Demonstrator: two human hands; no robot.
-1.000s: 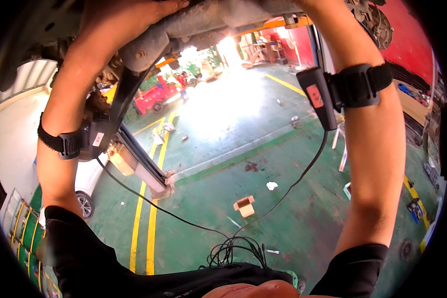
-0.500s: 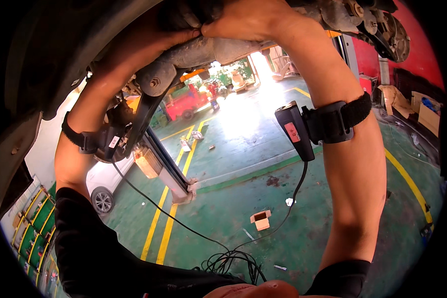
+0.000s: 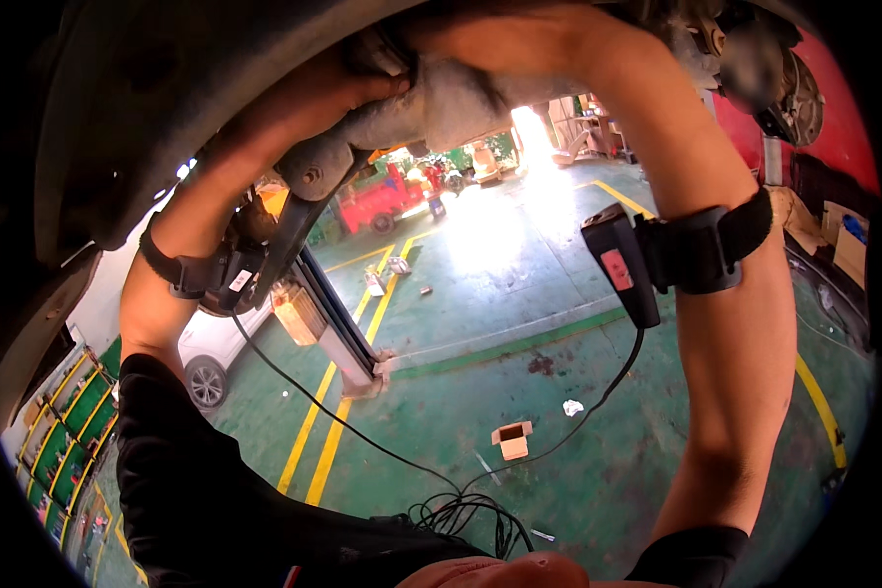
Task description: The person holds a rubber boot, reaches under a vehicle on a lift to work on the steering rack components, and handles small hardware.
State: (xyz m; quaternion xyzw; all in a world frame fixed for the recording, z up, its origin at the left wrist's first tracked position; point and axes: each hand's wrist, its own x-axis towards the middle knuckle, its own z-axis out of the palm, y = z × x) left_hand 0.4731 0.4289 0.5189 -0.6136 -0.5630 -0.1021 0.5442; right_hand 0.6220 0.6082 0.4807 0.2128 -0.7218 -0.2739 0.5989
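Both my arms reach up to the underside of a raised vehicle. My left hand point(image 3: 348, 95) is closed against a dark, grimy part point(image 3: 380, 54) above the grey metal suspension arm point(image 3: 402, 120); its thumb shows, but its other fingers are lost in shadow. What it holds cannot be made out. Close by on the right, my right hand point(image 3: 475, 37) reaches into the same dark spot, its fingers hidden at the upper edge. A bolted bracket end point(image 3: 314, 174) of the suspension arm sits below my left forearm.
Strapped black devices point(image 3: 622, 265) on both forearms trail cables to a coil point(image 3: 461, 514) below. A lift post point(image 3: 343, 348) and white car point(image 3: 216, 353) stand left. An open small box point(image 3: 512, 441) lies on the green floor. A brake disc point(image 3: 804, 98) hangs upper right.
The view has shifted, so the underside parts sit lower in it. My right hand has moved rightward off my left thumb; its own thumb no longer shows. My left hand stays at the dark part.
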